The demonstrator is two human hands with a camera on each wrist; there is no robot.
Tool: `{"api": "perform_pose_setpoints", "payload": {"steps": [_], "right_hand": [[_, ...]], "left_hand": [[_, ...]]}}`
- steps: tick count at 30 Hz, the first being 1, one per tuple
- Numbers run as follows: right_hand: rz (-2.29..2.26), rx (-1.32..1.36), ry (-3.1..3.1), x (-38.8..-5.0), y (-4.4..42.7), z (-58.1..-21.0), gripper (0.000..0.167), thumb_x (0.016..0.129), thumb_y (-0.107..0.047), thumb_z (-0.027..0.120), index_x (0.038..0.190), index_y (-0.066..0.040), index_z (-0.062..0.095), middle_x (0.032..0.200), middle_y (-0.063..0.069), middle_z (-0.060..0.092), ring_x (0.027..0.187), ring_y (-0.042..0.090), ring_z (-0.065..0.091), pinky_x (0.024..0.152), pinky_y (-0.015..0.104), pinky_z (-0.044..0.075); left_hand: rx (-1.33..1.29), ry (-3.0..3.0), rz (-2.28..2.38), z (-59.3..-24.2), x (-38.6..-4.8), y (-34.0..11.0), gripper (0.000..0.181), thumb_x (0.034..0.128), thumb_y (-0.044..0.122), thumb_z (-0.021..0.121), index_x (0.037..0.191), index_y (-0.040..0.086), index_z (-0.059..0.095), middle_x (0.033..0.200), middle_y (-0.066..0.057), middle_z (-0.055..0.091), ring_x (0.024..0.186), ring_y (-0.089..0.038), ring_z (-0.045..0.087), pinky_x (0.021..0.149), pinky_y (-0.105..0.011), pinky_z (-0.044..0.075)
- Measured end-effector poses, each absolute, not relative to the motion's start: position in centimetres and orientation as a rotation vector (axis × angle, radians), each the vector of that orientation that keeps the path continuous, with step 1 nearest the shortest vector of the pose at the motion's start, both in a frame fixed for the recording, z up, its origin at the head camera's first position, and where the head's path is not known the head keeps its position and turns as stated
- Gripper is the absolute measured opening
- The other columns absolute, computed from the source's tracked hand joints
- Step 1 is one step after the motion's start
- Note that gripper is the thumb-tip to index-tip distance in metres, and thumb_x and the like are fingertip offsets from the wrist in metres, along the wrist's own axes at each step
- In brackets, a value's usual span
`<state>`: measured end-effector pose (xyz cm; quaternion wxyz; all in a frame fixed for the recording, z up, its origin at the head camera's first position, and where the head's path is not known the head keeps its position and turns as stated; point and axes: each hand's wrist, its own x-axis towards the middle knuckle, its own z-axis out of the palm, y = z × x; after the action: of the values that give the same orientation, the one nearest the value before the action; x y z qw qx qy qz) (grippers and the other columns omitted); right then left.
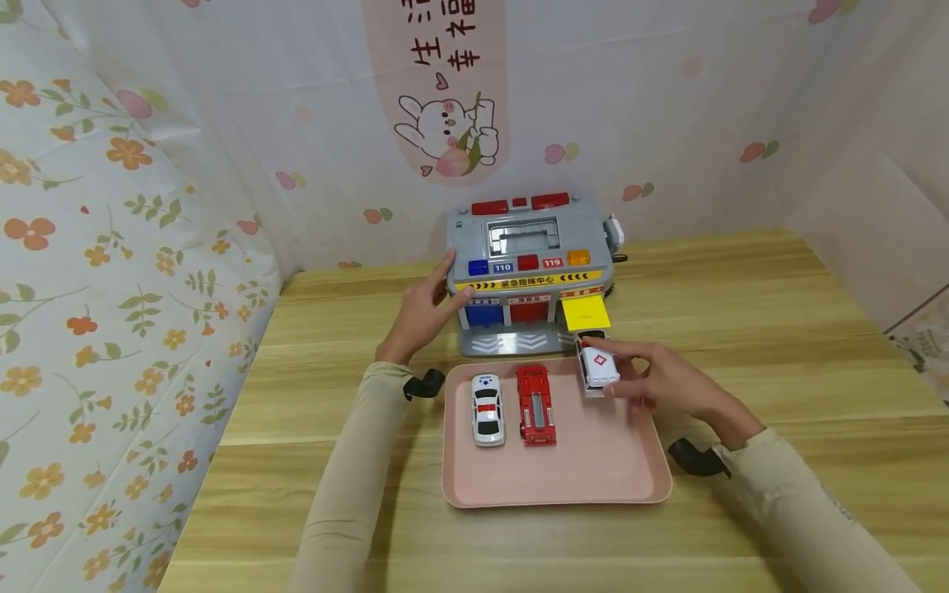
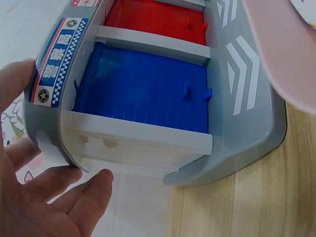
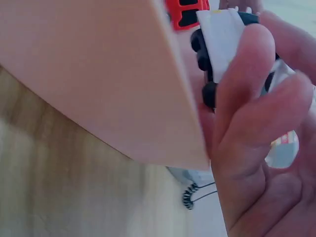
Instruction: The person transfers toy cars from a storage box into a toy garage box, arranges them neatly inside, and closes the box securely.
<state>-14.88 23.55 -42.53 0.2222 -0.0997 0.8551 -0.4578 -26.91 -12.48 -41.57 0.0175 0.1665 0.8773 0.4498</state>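
Head view showed me the right hand point(image 1: 670, 380) pinching a white toy ambulance point(image 1: 597, 366) across the far edge of the pink tray point(image 1: 563, 486), nose toward the yellow flap point(image 1: 586, 314); the left hand point(image 1: 418, 319) touched the grey station point(image 1: 474, 235), fingers loosely spread.

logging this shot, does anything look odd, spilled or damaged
Nothing looks spilled or damaged. Only the yellow door differs, raised while the blue door and red door are down, likely deliberately: the right fingers hold the ambulance before it.
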Motion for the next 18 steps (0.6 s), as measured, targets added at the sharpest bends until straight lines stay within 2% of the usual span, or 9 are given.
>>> {"api": "perform_pose_setpoints", "payload": {"steps": [4,8,14,18], "right_hand": [[-1.354,-0.186,2.326,-15.1,24.0,-42.8,0.073,0.086,-0.026,0.078,0.152,-0.030,0.046,0.124,0.021,0.054,0.080,0.024,0.061,0.053,0.031,0.053],[-1.411,-0.147,2.329,-15.3,24.2,-42.7,0.071,0.087,-0.024,0.077,0.151,-0.027,0.047,0.131,0.021,0.056,0.103,0.028,0.055,0.060,0.032,0.056],[-1.411,-0.122,2.339,-15.8,24.6,-42.6,0.069,0.088,-0.025,0.075,0.151,-0.020,0.047,0.122,0.020,0.055,0.103,0.029,0.052,0.067,0.031,0.054],[-1.440,-0.160,2.247,-16.3,25.4,-42.5,0.069,0.089,-0.024,0.073,0.152,-0.018,0.044,0.123,0.018,0.052,0.103,0.027,0.052,0.068,0.031,0.054]], "left_hand": [[0.511,2.718,1.404,-41.6,-26.9,-12.5,0.075,0.0966,0.051,0.060,0.159,0.040,0.020,0.167,-0.001,0.028,0.148,-0.027,0.041,0.118,-0.042,0.040],[0.506,2.703,1.417,-41.6,-27.0,-12.5,0.075,0.0964,0.051,0.060,0.159,0.041,0.020,0.167,-0.001,0.027,0.149,-0.027,0.040,0.119,-0.041,0.040],[0.503,2.698,1.418,-41.6,-27.0,-12.5,0.074,0.0966,0.051,0.060,0.158,0.042,0.020,0.167,0.000,0.026,0.149,-0.027,0.039,0.119,-0.041,0.040],[0.485,2.692,1.415,-41.6,-26.9,-12.5,0.074,0.0964,0.051,0.060,0.158,0.042,0.020,0.167,0.001,0.027,0.149,-0.027,0.039,0.119,-0.041,0.039]]}}
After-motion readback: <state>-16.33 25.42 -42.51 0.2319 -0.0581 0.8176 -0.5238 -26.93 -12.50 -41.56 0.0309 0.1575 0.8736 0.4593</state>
